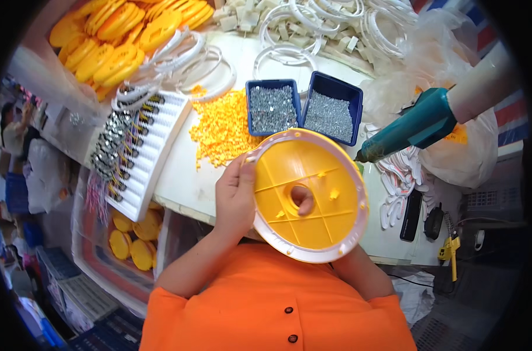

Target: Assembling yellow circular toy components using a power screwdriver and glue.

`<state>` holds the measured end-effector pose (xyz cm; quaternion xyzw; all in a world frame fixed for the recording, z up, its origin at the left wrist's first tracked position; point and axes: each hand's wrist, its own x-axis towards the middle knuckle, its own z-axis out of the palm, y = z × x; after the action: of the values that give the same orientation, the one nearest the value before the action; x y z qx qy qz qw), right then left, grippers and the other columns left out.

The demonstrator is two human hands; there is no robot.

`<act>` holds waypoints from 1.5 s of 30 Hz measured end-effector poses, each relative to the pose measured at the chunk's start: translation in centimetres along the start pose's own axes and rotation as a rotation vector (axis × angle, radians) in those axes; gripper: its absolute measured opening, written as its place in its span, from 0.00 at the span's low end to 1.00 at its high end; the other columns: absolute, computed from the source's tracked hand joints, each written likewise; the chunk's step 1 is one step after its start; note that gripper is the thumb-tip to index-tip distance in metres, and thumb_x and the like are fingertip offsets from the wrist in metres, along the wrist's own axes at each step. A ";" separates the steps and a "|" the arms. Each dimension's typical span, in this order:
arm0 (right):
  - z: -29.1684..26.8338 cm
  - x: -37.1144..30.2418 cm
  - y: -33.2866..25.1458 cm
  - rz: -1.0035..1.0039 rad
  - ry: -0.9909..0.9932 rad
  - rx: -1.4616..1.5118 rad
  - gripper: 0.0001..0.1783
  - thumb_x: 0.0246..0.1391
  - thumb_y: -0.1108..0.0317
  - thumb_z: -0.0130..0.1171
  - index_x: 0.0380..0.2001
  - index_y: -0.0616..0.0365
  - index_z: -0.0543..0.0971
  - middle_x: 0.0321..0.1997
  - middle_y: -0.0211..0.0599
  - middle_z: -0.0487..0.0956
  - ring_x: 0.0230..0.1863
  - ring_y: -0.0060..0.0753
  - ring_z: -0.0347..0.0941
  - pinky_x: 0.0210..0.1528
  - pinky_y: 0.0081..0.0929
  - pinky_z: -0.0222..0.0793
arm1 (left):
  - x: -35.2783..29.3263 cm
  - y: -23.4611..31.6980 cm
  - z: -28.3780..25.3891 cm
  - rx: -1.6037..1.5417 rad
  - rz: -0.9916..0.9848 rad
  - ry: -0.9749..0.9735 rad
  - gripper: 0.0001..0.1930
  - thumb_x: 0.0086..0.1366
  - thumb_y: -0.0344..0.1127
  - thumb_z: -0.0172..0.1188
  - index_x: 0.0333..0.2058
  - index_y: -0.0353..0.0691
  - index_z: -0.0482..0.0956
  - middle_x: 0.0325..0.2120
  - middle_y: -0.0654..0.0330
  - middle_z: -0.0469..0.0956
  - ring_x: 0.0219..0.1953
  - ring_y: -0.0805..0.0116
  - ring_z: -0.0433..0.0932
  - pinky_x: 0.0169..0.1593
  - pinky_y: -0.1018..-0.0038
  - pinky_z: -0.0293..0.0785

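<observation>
I hold a round yellow plastic cover tilted in front of my chest, its ribbed inner side facing up. A white ring sits around its rim. My left hand grips the left edge, thumb on the ring. Most of my right hand is hidden behind the cover; a fingertip shows through the centre hole. Beyond the cover stand two blue trays: the left tray holds small metal parts, the right tray small screws. Small yellow plastic pieces lie heaped beside them.
A teal electric screwdriver points in from the right. White rings and yellow covers pile up at the back. A white ridged tray with wired parts is at left, above a bin of yellow parts. A black phone-like object lies right.
</observation>
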<state>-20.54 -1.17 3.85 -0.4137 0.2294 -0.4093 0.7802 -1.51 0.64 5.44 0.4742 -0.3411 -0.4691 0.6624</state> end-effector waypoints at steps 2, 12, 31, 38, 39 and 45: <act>2.4 0.4 -3.5 -0.019 -0.135 0.681 0.31 0.65 0.62 0.60 0.68 0.60 0.69 0.67 0.44 0.73 0.70 0.41 0.67 0.71 0.33 0.65 | -0.1 -0.1 -0.1 -0.004 0.006 -0.023 0.19 0.80 0.38 0.50 0.59 0.31 0.74 0.51 0.57 0.80 0.51 0.74 0.77 0.55 0.76 0.73; -0.2 -2.6 -6.3 -0.333 0.072 -1.535 0.23 0.40 0.68 0.76 0.42 0.57 0.81 0.51 0.44 0.83 0.49 0.50 0.77 0.54 0.42 0.71 | -1.5 -1.6 -5.0 0.632 -0.125 -0.262 0.16 0.68 0.28 0.59 0.53 0.34 0.78 0.47 0.58 0.80 0.34 0.76 0.77 0.39 0.78 0.76; 0.8 -1.3 -4.4 -0.285 -0.058 -1.777 0.21 0.41 0.63 0.78 0.41 0.53 0.88 0.47 0.38 0.82 0.44 0.44 0.74 0.48 0.38 0.72 | -1.3 -2.0 -5.0 0.615 -0.060 -0.365 0.18 0.69 0.30 0.54 0.55 0.33 0.79 0.44 0.44 0.83 0.43 0.51 0.83 0.49 0.64 0.79; -1.5 -1.9 -2.8 -0.348 -0.085 -1.713 0.24 0.40 0.69 0.77 0.45 0.54 0.85 0.50 0.43 0.80 0.46 0.44 0.73 0.43 0.33 0.73 | -1.4 -1.8 -4.3 0.626 -0.101 -0.339 0.18 0.68 0.36 0.56 0.52 0.34 0.80 0.47 0.44 0.82 0.48 0.45 0.82 0.54 0.59 0.78; -2.0 -2.1 -2.4 -0.362 -0.063 -1.659 0.25 0.40 0.71 0.77 0.46 0.54 0.84 0.50 0.45 0.79 0.46 0.44 0.73 0.43 0.33 0.73 | -1.5 -1.4 -4.0 0.625 -0.097 -0.342 0.18 0.68 0.36 0.56 0.52 0.34 0.80 0.47 0.44 0.82 0.48 0.45 0.82 0.54 0.59 0.78; -3.2 -3.2 -1.8 -0.584 -0.060 -1.672 0.20 0.46 0.61 0.71 0.44 0.53 0.84 0.51 0.42 0.79 0.46 0.44 0.74 0.47 0.41 0.69 | -3.3 -2.3 -0.5 0.494 -0.217 -0.281 0.27 0.70 0.37 0.61 0.61 0.33 0.61 0.50 0.42 0.77 0.52 0.52 0.80 0.55 0.67 0.76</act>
<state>-25.37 -0.57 3.65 -0.9011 0.3183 -0.2796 0.0928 -2.84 3.65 3.07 0.5851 -0.4805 -0.5010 0.4193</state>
